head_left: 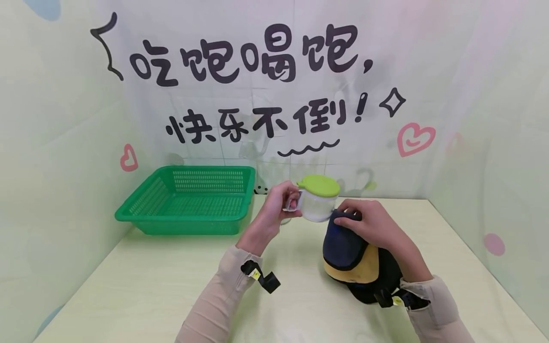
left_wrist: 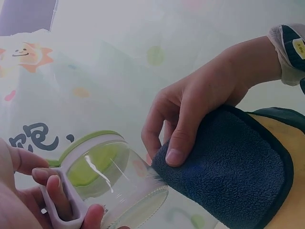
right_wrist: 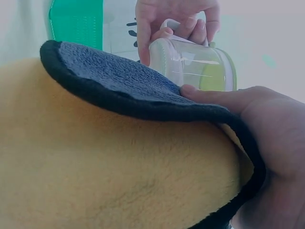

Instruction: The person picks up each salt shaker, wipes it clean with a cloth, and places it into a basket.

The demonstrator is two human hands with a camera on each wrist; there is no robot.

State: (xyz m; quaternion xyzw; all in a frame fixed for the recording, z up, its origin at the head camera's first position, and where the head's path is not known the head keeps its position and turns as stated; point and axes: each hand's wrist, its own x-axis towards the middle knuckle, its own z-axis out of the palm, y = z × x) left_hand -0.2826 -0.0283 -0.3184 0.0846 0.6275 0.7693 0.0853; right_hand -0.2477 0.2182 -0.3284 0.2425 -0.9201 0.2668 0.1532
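Note:
My left hand [head_left: 279, 202] grips the white handle of a clear jar [head_left: 316, 207] with a green lid [head_left: 320, 185], held up above the table. In the left wrist view the fingers pass through the handle [left_wrist: 66, 205]. A cloth [head_left: 343, 243], dark blue on one side and tan on the other with a black edge, hangs from my right hand [head_left: 369, 221]. The thumb [left_wrist: 178, 148] and fingers pinch its upper part. The cloth's top corner is right at the jar's lower side. In the right wrist view the tan side [right_wrist: 119, 162] fills the foreground.
A green plastic basket [head_left: 195, 227] with slotted walls stands at the back left of the pale table [head_left: 150, 286]. Behind it hangs a printed curtain [head_left: 257, 95] with black lettering, and curtain sides enclose the table left and right.

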